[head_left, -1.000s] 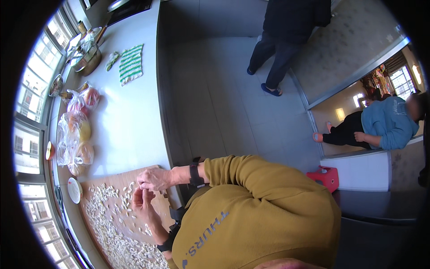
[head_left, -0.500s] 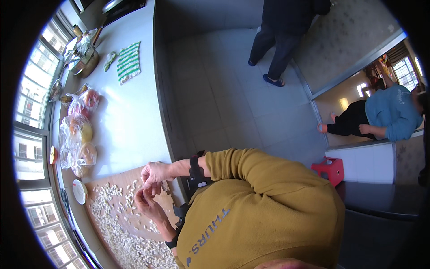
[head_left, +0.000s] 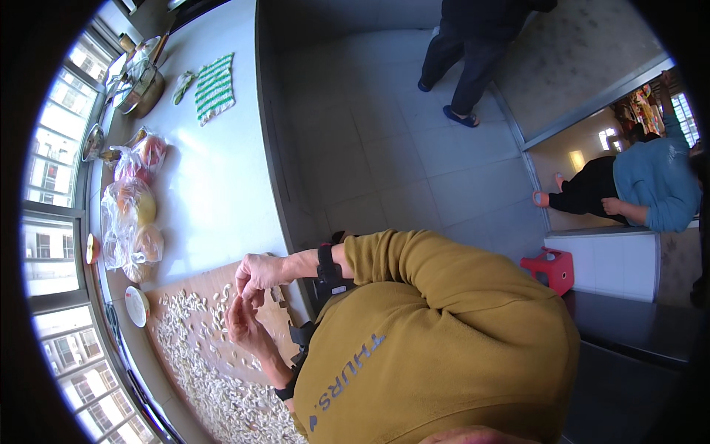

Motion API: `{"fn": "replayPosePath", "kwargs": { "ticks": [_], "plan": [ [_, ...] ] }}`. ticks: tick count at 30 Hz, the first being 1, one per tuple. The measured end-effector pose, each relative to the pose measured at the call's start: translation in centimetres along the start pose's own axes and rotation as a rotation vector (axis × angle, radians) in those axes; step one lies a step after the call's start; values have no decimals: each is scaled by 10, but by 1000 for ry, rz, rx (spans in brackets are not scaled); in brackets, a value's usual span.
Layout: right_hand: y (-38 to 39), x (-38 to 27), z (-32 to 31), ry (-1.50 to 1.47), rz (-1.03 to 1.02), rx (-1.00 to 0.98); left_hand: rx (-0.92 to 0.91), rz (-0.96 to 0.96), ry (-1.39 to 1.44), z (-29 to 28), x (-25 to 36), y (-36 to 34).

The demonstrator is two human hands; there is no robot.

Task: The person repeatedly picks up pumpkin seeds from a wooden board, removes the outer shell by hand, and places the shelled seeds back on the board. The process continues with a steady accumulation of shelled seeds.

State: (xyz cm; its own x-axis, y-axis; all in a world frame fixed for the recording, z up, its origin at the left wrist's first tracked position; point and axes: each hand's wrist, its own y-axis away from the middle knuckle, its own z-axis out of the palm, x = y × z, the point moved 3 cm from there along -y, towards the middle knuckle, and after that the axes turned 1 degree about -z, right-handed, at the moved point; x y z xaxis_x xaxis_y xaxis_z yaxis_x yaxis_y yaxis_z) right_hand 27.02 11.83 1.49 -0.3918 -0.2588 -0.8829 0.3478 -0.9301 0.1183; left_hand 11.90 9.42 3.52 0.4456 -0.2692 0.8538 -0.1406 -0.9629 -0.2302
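Evidently, the pale tabletop (head_left: 214,192) is the largest thing at hand, running along beneath the windows (head_left: 50,244), and a wide brown board (head_left: 279,329) lies on it in front of the person. Beyond the board sit clear plastic bags of fruit (head_left: 133,203), with a green-and-white striped cloth (head_left: 214,89) farther along. Next come the hands: the right hand (head_left: 255,275) has its fingers drawn into a pinch, and the left hand (head_left: 242,320) is loosely curled just beside it, over the board — whether anything is gripped between them is too small to tell. A white bowl (head_left: 137,306) stands just beside the board's far corner. Smallest are the pale pieces (head_left: 177,348), scattered over the board, sparser near the hands and densest toward the picture's lower edge. The likeliest trouble, I'd judge: crowded pieces could stick together if pressed — and the left forearm (head_left: 274,366), dipping low, could drag some over the edge.
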Motion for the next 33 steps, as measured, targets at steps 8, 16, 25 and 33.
{"fn": "replayPosePath", "kwargs": {
  "ticks": [8,16,25,33],
  "plan": [
    [-6,1,-1,61,-51,39,-21,-63,19,3,-4,0],
    [-1,-2,4,139,-41,-42,-62,-167,107,-6,-4,1],
    [-2,-5,8,201,-77,-12,-157,-250,343,-3,-6,3],
    [-11,4,10,330,-128,-52,-189,-223,273,-3,-10,4]
  ]
}}
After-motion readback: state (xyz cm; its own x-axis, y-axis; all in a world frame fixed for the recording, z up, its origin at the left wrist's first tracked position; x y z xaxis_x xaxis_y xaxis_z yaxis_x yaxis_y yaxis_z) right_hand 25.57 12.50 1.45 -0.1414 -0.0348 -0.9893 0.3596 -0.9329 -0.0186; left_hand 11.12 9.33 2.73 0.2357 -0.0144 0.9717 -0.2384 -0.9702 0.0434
